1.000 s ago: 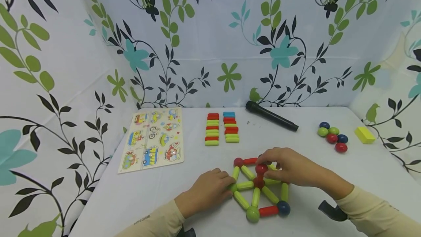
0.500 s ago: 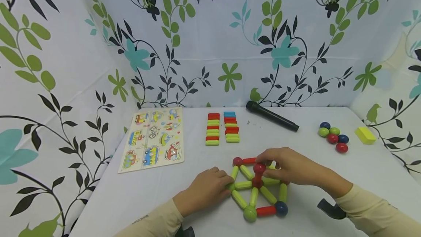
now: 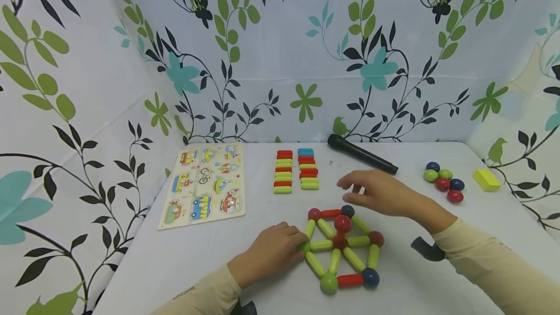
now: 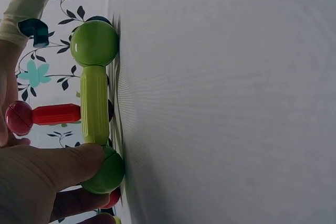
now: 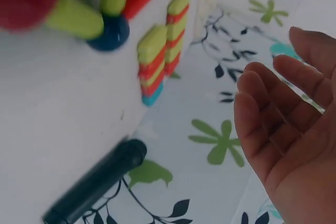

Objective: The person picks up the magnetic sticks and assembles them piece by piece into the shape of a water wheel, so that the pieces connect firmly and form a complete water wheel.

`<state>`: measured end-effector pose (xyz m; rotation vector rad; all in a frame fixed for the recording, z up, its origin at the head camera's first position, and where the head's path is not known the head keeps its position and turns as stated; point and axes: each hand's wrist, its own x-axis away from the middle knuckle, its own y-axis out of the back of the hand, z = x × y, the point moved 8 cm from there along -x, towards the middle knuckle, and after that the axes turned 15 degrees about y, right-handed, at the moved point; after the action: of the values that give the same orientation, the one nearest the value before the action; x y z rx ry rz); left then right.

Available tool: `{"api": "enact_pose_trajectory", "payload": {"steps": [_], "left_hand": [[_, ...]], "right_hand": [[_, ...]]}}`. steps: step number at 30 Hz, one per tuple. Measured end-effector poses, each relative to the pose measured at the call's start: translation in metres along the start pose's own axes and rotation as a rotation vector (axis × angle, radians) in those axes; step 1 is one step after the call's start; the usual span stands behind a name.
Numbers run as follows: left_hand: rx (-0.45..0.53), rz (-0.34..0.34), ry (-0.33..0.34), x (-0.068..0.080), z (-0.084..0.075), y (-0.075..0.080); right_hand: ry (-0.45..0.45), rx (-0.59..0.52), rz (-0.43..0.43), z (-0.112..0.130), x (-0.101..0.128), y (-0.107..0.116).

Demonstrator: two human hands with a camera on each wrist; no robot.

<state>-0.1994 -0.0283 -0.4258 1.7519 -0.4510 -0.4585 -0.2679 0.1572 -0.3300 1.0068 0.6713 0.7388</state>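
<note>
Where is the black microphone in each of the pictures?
Head view: the black microphone lies at the back of the table, behind the right hand.
Left wrist view: it is not in it.
Right wrist view: the microphone is at the bottom left, blurred.
Shared landmark: the two rows of flat coloured blocks beside it, also seen in the right wrist view.

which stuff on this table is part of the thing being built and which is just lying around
In use: rod-and-ball frame, left hand gripping its green corner ball, right hand open above it, spare rods, loose balls.
Lying about: puzzle board, microphone, yellow block.
</note>
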Motion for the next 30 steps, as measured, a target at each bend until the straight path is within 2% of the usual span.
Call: {"api": "enact_pose_trajectory", "payload": {"steps": [3, 6, 10, 13, 18, 23, 30], "left_hand": [[0.002, -0.005, 0.001, 0.000, 0.000, 0.001], [0.003, 0.001, 0.005, 0.000, 0.000, 0.000], [0.002, 0.002, 0.013, 0.000, 0.002, 0.001], [0.004, -0.002, 0.021, 0.000, 0.004, 0.003], [0.012, 0.005, 0.036, -0.001, 0.010, 0.001], [0.012, 0.008, 0.040, -0.002, 0.011, -0.002], [0.017, 0.007, 0.037, -0.001, 0.010, -0.001]], "right_hand": [[-0.017, 0.122, -0.001, -0.019, -0.022, 0.005], [-0.025, 0.197, 0.078, -0.037, -0.045, -0.005], [-0.003, 0.222, 0.216, -0.055, -0.073, -0.031], [0.003, 0.229, 0.281, -0.066, -0.087, -0.049], [0.026, 0.263, 0.329, -0.071, -0.100, -0.070], [0.074, 0.357, 0.346, -0.068, -0.109, -0.085], [0.001, 0.350, 0.338, -0.070, -0.111, -0.091]]}}
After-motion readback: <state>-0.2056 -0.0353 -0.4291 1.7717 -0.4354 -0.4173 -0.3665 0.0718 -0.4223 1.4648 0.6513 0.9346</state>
